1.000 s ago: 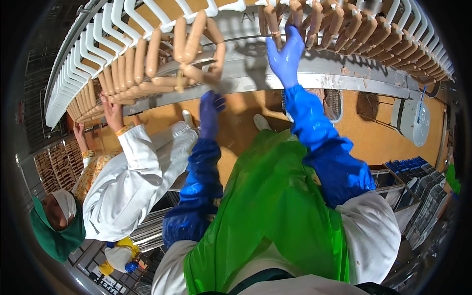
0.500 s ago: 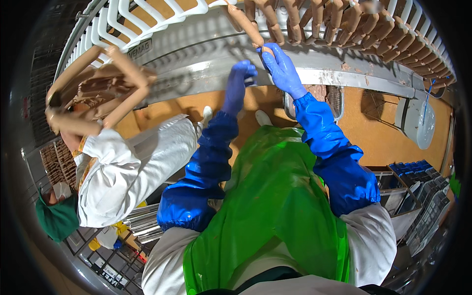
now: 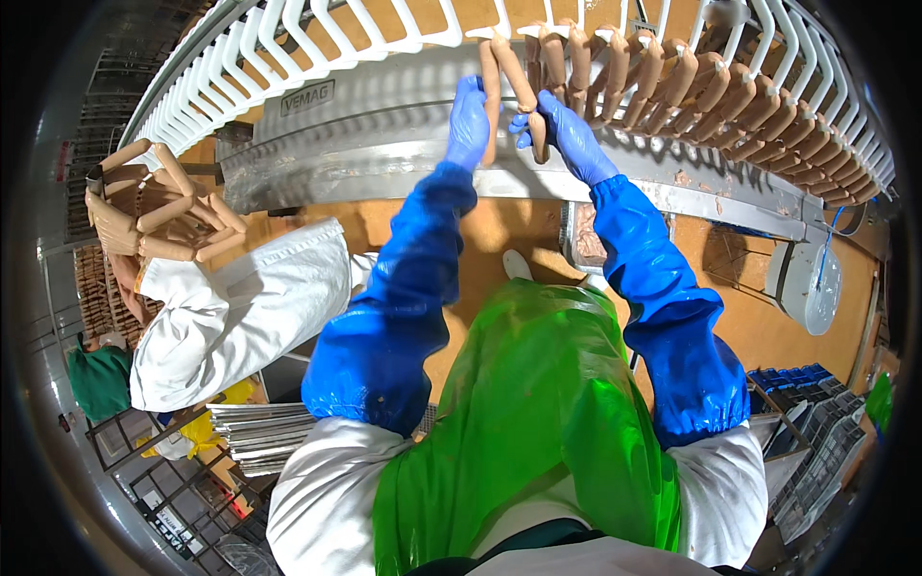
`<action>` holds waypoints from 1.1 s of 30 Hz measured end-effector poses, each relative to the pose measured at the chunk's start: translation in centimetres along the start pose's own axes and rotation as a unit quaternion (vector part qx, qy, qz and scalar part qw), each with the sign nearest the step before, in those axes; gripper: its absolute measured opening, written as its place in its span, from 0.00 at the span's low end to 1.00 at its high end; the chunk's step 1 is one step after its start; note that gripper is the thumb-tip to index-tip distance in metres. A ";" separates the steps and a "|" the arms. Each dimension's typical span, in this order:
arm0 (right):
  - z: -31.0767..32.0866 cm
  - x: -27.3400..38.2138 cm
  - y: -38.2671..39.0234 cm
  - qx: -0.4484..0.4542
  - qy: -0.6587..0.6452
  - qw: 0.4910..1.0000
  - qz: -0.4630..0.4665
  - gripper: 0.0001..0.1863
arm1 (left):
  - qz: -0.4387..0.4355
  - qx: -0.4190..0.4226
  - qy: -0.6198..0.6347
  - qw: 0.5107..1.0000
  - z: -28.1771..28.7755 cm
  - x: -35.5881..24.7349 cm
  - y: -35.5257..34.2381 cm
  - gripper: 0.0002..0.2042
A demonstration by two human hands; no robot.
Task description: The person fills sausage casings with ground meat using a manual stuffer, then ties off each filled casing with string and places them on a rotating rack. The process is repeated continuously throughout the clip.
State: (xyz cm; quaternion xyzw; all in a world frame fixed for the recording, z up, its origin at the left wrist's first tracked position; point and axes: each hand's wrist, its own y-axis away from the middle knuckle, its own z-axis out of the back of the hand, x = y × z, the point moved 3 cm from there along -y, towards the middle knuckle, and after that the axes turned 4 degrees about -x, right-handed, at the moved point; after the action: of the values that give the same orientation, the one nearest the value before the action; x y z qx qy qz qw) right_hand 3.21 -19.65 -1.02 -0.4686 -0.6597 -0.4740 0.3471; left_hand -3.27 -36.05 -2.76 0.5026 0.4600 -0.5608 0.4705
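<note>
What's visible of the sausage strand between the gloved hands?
The sausage strand is light brown, smooth, slightly glossy, with slim, rounded links pinched at the joints. It hangs in two lengths from a white hook; the left runs nearly straight down, the right slants, then bends at a joint. The left hand is against or close beside the left length; the right hand has fingers either side of the right one, grip unclear.
</note>
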 end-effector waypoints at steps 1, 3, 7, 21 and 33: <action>-0.3 0.3 -0.5 0.003 0.011 1.000 -0.008 0.24 | 0.092 -0.009 0.010 0.996 0.6 0.7 0.6 0.12; -1.0 0.8 -1.6 0.023 0.041 0.999 0.009 0.23 | 0.113 0.066 0.045 0.990 1.4 0.4 1.4 0.11; -2.4 1.6 -3.3 0.117 0.179 0.975 0.066 0.26 | -0.072 -0.048 -0.121 0.989 3.3 -3.6 2.2 0.08; -5.5 2.5 -9.0 -0.034 0.162 0.926 0.338 0.31 | -0.313 0.034 -0.118 0.942 -4.2 -7.6 6.4 0.38; -0.6 -1.5 1.6 -0.187 0.231 0.910 0.290 0.15 | 0.022 0.103 0.075 0.992 -5.1 -3.2 -3.8 0.23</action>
State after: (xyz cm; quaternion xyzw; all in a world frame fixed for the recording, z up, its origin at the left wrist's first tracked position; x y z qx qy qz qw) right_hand 5.27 -20.52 -1.72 -0.5728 -0.2953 -0.5621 0.5184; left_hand -6.16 -30.25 0.22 0.5992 0.4228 -0.5552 0.3923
